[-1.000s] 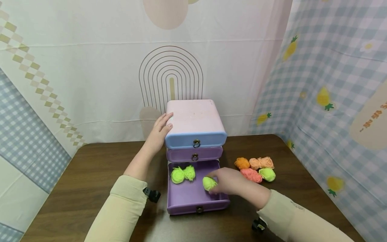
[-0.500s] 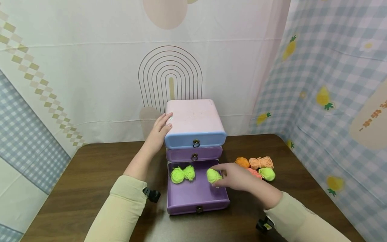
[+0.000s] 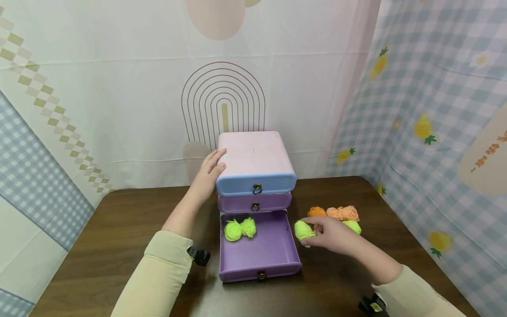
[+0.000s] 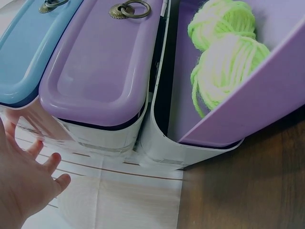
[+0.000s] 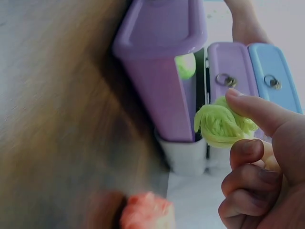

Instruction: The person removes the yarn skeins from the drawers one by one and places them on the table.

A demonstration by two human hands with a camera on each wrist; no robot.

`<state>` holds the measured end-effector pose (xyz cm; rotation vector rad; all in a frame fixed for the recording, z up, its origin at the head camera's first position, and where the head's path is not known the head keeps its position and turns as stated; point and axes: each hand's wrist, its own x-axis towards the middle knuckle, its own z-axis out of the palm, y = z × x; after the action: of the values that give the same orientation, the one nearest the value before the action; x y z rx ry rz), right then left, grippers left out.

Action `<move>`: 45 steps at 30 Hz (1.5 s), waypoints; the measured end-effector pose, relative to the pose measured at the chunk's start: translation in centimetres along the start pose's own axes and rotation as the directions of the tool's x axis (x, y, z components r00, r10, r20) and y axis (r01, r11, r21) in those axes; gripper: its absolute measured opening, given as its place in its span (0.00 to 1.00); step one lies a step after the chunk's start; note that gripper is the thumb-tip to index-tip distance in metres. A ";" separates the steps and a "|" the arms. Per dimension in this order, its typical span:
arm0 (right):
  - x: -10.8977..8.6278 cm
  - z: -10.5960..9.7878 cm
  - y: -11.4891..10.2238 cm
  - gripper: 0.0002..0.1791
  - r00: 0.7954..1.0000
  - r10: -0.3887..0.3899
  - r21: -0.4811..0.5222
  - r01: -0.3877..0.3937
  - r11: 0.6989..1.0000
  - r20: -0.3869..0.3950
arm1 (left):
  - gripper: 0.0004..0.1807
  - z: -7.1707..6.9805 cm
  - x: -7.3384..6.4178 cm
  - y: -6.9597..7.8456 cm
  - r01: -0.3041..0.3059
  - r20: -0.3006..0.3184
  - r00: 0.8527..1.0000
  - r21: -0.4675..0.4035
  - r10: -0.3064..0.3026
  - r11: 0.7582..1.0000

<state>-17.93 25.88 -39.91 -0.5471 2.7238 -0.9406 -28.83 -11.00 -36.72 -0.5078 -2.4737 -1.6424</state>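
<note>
My right hand (image 3: 336, 235) pinches a neon yellow-green ball of yarn (image 3: 303, 230) between thumb and fingers, just right of the open purple drawer (image 3: 263, 253). In the right wrist view, the same yarn ball (image 5: 221, 124) sits between the thumb and curled fingers. My left hand (image 3: 203, 180) rests against the upper left side of a small drawer cabinet (image 3: 253, 152) with a pink top, its fingers extended. Inside the pulled-out bottom drawer lies another neon yarn bundle (image 3: 233, 230), toward the back left; it shows large in the left wrist view (image 4: 228, 62).
Right of the cabinet, orange yarn (image 3: 317, 211), peach yarn (image 3: 343, 213) and yellow-green yarn (image 3: 352, 226) lie on the brown table (image 3: 134, 220). Coral yarn (image 5: 147, 212) shows in the right wrist view. Above the open drawer are a pushed-in purple drawer (image 3: 277, 201) and blue drawer (image 3: 233, 184).
My right hand has moved right, carrying the yellow-green yarn ball from over the bottom drawer to beyond its right side. The left hand has stayed on the cabinet.
</note>
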 end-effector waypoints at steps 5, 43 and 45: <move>-1.3 -0.1 2.2 0.36 0.999 0.038 -0.003 -0.038 0.999 0.008 | 0.29 0.0 0.0 -0.1 -0.001 -0.001 1.000 -0.001 0.001 1.000; -4.3 -1.8 10.0 0.28 0.983 0.027 0.095 -0.045 0.994 0.183 | 0.29 -0.4 -1.6 4.3 0.031 0.036 0.999 0.004 -0.031 1.000; -4.4 -1.9 10.3 0.27 0.981 0.024 0.101 -0.044 0.994 0.190 | 0.29 -0.4 -1.7 4.4 0.036 0.035 0.999 0.002 -0.036 0.999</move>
<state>-17.38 36.23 -44.58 -0.5382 2.4924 -0.9642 -25.78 -10.19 -33.22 -0.4993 -2.5226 -1.6591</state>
